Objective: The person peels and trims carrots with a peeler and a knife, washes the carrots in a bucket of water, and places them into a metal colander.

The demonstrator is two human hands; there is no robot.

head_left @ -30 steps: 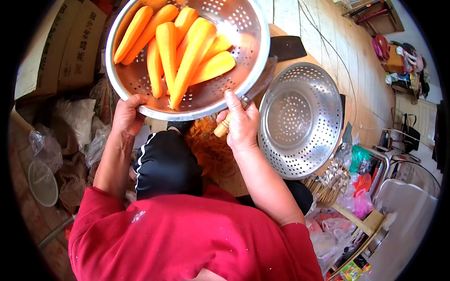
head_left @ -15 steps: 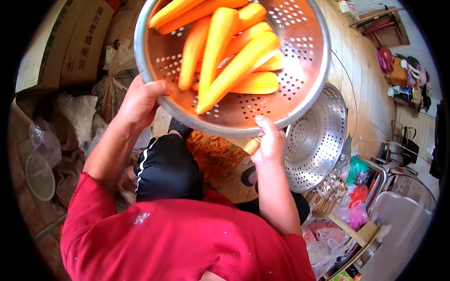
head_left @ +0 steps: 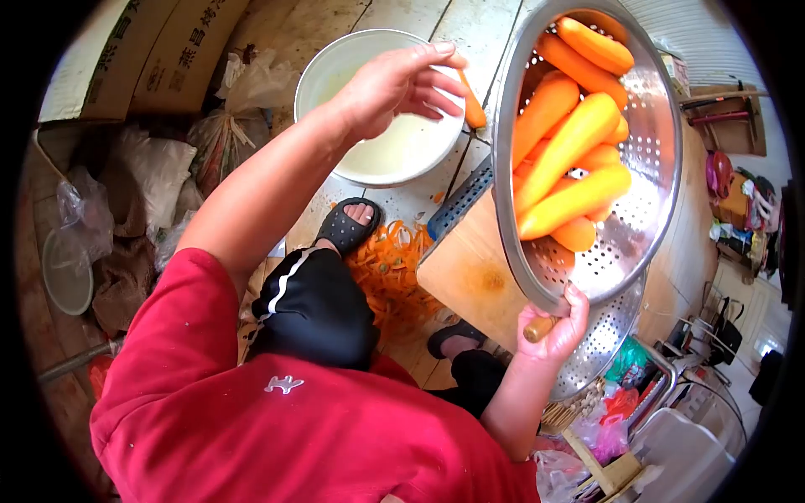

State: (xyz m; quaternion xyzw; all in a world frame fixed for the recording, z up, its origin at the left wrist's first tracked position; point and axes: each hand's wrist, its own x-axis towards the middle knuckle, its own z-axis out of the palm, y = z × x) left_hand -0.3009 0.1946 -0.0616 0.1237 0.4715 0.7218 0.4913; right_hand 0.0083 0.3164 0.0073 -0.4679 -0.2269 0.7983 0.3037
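My right hand (head_left: 558,331) grips the near rim of a metal colander (head_left: 641,243), tilted and raised, with several peeled carrots (head_left: 579,184) inside. A wooden handle (head_left: 540,329) also sits in that hand; whatever tool it belongs to is hidden. My left hand (head_left: 407,88) is off the colander, its fingers apart and empty, over a white basin (head_left: 394,174) with pale liquid in it. One carrot (head_left: 475,109) lies on the floor beside the basin. Orange carrot peelings (head_left: 390,272) are heaped between my feet.
A wooden board (head_left: 478,272) is below the colander, beside a dark perforated strip (head_left: 461,197). Behind my right hand stands a second metal colander (head_left: 599,348). Cardboard boxes (head_left: 159,63) and plastic bags (head_left: 231,126) are at left; a plastic bin (head_left: 683,453) is at lower right.
The colander of carrots has swung right and tilted further. My left hand has let go of its rim and is now over the basin, which has come into view.
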